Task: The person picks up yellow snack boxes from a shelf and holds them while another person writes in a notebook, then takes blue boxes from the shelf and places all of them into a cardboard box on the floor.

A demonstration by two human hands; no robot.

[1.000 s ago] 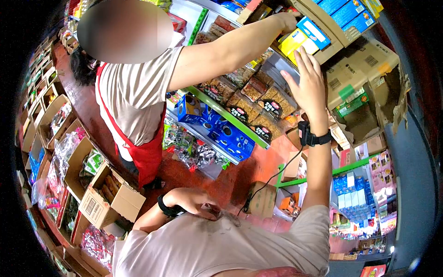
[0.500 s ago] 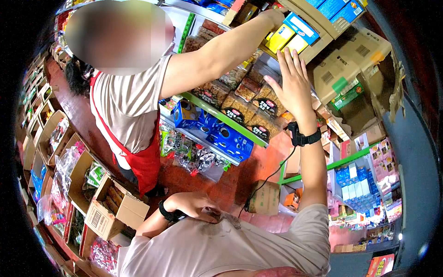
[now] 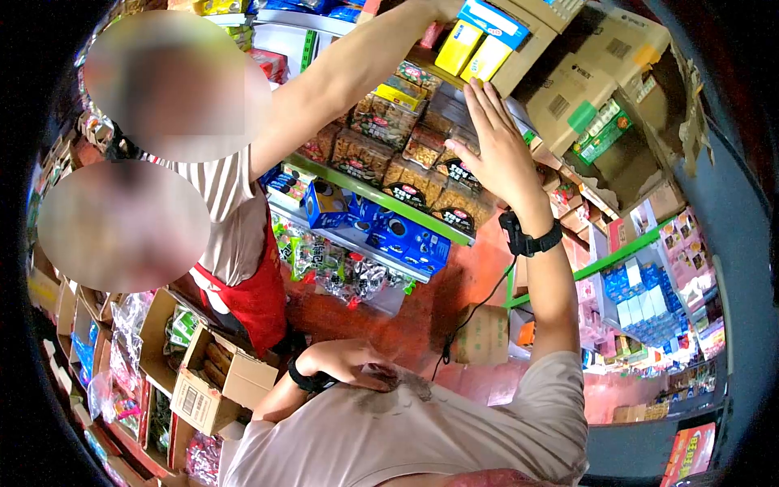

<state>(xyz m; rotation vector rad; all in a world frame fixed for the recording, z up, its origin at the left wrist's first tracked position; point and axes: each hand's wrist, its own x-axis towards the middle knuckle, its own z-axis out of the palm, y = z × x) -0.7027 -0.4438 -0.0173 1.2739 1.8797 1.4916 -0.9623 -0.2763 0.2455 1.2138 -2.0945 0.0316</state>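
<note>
My right hand (image 3: 499, 154) is raised with its fingers stretched out and the thumb apart, a black band around the wrist. Its fingertips come right to the lower edge of a yellow box (image 3: 489, 58), beside another yellow box (image 3: 458, 47). Across both lies a blue-and-white box (image 3: 493, 23), all in an opened cardboard carton (image 3: 527, 57). A co-worker's arm (image 3: 341, 77) stretches toward this carton, the hand cut off by the frame's top. Against my shirt front rests my left hand (image 3: 349, 363), fingers laid along the cloth, tips in shadow.
Shelves below hold clear snack tubs (image 3: 406, 183), blue boxes (image 3: 406, 243) and bagged sweets (image 3: 349, 276). More cartons (image 3: 584, 89) are stacked at right. Opened cartons (image 3: 215, 381) line the left, near the co-worker's red apron (image 3: 251, 304). A black cable (image 3: 466, 325) hangs from my right wristband.
The view has shifted, so the carton and yellow boxes sit farther left and higher. My right hand stays outstretched by the boxes; my left hand remains at my shirt.
</note>
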